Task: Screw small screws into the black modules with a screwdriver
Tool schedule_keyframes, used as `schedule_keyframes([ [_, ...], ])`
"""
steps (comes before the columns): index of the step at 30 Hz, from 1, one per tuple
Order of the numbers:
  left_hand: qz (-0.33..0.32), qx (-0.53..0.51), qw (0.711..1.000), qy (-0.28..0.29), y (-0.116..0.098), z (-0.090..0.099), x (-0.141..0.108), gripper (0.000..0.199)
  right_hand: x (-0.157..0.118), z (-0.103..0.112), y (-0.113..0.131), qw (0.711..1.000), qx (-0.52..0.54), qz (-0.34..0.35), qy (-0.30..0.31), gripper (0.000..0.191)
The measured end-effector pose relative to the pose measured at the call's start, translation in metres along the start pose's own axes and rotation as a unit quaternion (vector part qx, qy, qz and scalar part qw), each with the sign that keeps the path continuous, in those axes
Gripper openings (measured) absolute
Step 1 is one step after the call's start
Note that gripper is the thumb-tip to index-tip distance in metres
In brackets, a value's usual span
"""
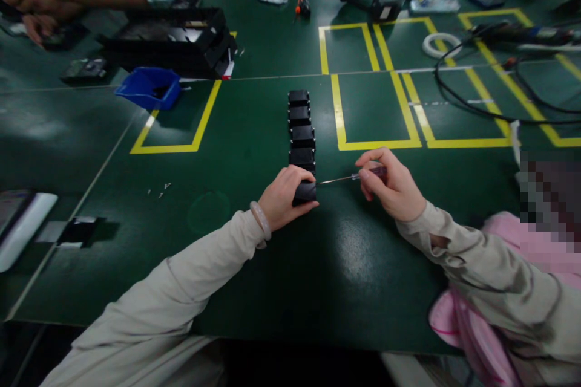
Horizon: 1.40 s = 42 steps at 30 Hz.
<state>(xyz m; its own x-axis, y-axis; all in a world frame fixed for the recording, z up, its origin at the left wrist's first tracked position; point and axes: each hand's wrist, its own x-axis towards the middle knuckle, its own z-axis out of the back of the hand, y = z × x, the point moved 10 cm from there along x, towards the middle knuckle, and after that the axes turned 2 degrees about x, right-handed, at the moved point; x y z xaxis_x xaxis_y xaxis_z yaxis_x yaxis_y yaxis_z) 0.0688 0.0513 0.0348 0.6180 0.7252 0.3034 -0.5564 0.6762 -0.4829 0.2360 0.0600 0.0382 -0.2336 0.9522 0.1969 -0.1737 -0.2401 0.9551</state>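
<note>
A column of several small black blocks [302,136] with silvery screws at their sides runs away from me on the green table [272,266]. My left hand [287,195] is closed around the nearest black block [305,191], thumb in front and fingers behind. In my right hand [393,184] is a screwdriver [376,173], gripped by its translucent dark handle and lying nearly level. Its thin shaft points left, and the tip meets or nearly meets the right side of the held block. A few loose screws [164,188] lie on the table to the left.
A blue bin [152,86] with dark parts stands at the left, before black trays [172,36]. Another person's hand [40,27] is at the far left. Cables [467,97] and a white tape roll [441,45] lie at the right. A pink item [467,326] hangs near my right arm.
</note>
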Motion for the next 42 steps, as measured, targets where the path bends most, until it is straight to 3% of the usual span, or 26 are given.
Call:
schedule_keyframes([
  [8,-0.012,0.004,1.000,-0.009,-0.0029,0.0018,0.0004,0.036,0.0011,-0.0018,-0.0048,0.999,0.002,-0.035,0.012,0.023],
  [21,-0.009,0.001,1.000,-0.006,-0.0010,0.0006,0.0000,0.035,0.0014,-0.0011,-0.0066,0.999,0.002,-0.033,0.009,0.021],
  [26,-0.009,0.000,1.000,-0.003,-0.0019,0.0012,0.0003,0.034,0.0010,0.0000,-0.0015,1.000,0.008,-0.001,-0.002,0.015],
  [42,-0.009,0.001,1.000,-0.004,-0.0009,0.0007,0.0006,0.035,0.0018,0.0003,-0.0056,1.000,0.011,-0.015,-0.001,0.017],
])
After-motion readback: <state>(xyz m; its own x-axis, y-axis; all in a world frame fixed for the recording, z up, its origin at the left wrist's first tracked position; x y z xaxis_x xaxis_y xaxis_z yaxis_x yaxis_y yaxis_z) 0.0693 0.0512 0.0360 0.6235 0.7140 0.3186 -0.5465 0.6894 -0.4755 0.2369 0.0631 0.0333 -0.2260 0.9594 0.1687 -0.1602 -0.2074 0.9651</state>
